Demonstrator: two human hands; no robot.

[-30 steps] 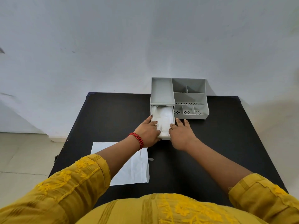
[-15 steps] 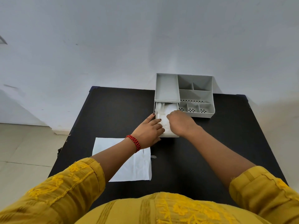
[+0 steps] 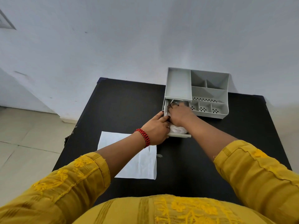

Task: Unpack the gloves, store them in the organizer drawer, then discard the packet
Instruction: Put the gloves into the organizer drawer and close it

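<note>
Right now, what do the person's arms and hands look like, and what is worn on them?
Both forearms are bare below mustard-yellow embroidered sleeves pushed up toward the elbows, with yellow floral stitching and ribbed cuffs. The left hand has dark-painted nails, and a braided red-and-black thread bracelet circles its wrist. The right hand shows no bracelet or ring.

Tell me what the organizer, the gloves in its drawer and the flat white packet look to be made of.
Organizer: likely moulded plastic, matte grey, with thin even walls and punched holes.
Gloves: seemingly thin translucent plastic film, whitish, crinkled and faintly glossy; mostly hidden by the hands.
Packet: paper or matte film, white, flat with soft creases; I cannot tell which.
</note>
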